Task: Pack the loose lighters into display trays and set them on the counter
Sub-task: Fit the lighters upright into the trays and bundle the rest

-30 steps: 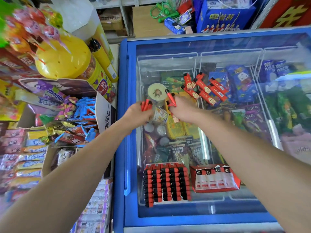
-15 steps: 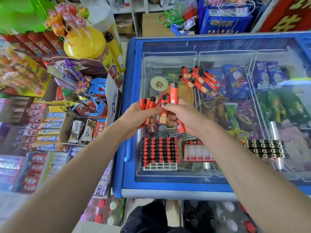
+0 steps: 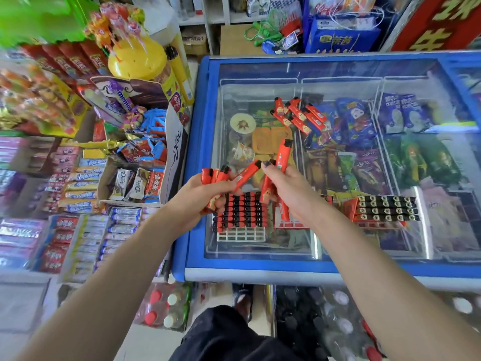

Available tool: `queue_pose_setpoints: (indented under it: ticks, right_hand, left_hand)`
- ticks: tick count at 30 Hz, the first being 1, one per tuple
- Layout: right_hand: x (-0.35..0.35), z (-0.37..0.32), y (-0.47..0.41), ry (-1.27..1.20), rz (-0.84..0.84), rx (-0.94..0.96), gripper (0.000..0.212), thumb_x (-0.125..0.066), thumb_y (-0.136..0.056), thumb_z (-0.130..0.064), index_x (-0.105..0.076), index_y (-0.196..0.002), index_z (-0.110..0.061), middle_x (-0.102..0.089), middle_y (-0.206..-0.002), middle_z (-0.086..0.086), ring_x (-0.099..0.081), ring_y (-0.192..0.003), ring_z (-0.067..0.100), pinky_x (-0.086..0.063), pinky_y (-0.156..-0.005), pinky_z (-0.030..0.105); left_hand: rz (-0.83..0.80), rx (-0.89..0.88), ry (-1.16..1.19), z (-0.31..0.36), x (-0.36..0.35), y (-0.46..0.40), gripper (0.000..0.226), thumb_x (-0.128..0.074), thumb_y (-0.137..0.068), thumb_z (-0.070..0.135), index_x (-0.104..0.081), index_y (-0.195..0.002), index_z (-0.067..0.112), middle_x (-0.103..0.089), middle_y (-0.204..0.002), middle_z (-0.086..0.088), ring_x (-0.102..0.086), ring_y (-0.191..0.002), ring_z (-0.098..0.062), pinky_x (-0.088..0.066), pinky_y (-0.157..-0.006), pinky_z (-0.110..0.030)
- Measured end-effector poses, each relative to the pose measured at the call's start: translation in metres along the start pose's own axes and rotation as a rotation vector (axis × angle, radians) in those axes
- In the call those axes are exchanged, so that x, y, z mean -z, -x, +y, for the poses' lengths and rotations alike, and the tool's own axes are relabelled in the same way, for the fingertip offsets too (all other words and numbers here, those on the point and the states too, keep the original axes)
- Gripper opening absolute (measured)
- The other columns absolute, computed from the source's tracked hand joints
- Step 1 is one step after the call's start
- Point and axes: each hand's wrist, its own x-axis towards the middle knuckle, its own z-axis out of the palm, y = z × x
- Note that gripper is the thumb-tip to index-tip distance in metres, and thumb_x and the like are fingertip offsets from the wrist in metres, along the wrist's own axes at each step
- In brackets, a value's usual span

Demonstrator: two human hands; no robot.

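Several rows of the near tray (image 3: 240,211) are filled, its front slots bare. My left hand (image 3: 205,196) grips a bunch of lighters (image 3: 216,175); my right hand (image 3: 287,190) pinches more. Loose lighters (image 3: 299,115) wait far on the freezer lid (image 3: 338,71).

Candy shelves (image 3: 39,178) blurred, perhaps wrapped sweets.

red lighters (image 3: 283,155), blue-framed freezer (image 3: 194,152)
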Motion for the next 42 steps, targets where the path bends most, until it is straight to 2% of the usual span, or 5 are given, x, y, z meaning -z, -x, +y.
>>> queue_pose_setpoints:
  ticks: [5,11,27,36,42]
  right_hand:
    - [-0.006,0.009,0.009,-0.166,-0.036,0.007,0.011,-0.052,-0.107,-0.026,-0.062,-0.107,-0.023,-0.053,-0.092,0.014,-0.052,-0.071,0.02,-0.048,-0.06,0.027]
    - [-0.008,0.022,0.012,-0.288,-0.159,0.027,0.018,-0.053,-0.104,-0.011,-0.063,-0.119,-0.014,-0.049,-0.086,0.015,-0.047,-0.058,0.017,-0.035,-0.049,0.029]
    - [-0.037,0.054,0.038,0.243,0.059,0.297,0.005,-0.058,-0.103,-0.028,-0.059,-0.107,-0.024,-0.049,-0.066,-0.005,-0.045,-0.052,0.011,-0.045,-0.052,0.032]
    - [-0.049,0.115,0.04,0.694,0.127,0.431,0.014,-0.057,-0.103,-0.027,-0.057,-0.107,-0.014,-0.049,-0.087,-0.01,-0.049,-0.069,0.008,-0.042,-0.063,0.028]
    - [-0.065,0.131,0.03,0.919,0.175,0.566,0.02,-0.066,-0.095,-0.018,-0.054,-0.108,-0.009,-0.059,-0.097,0.003,-0.059,-0.065,0.022,-0.048,-0.047,0.033]
  left_hand:
    - [-0.05,0.036,0.073,-0.011,0.001,0.01,0.013,-0.061,-0.099,0.01,-0.065,-0.11,0.004,-0.067,-0.092,-0.011,-0.043,-0.052,-0.009,-0.044,-0.055,-0.024]
    - [-0.082,0.124,0.155,-0.02,0.008,0.018,0.014,-0.06,-0.1,0.012,-0.062,-0.111,0.003,-0.066,-0.088,-0.008,-0.041,-0.052,-0.008,-0.045,-0.052,-0.022]
    - [0.231,0.039,-0.233,-0.052,0.029,0.018,0.017,-0.073,-0.093,0.018,-0.061,-0.089,0.008,-0.056,-0.062,-0.007,-0.053,-0.055,-0.016,-0.051,-0.056,-0.023]
    - [0.36,0.035,-0.447,-0.091,0.035,0.007,0.029,-0.079,-0.085,0.019,-0.053,-0.082,0.009,-0.053,-0.06,0.0,-0.055,-0.053,-0.016,-0.055,-0.064,-0.036]
    - [0.35,0.045,-0.4,-0.101,0.028,0.005,0.027,-0.081,-0.082,0.017,-0.055,-0.082,0.013,-0.056,-0.06,0.003,-0.057,-0.055,-0.018,-0.059,-0.067,-0.045]
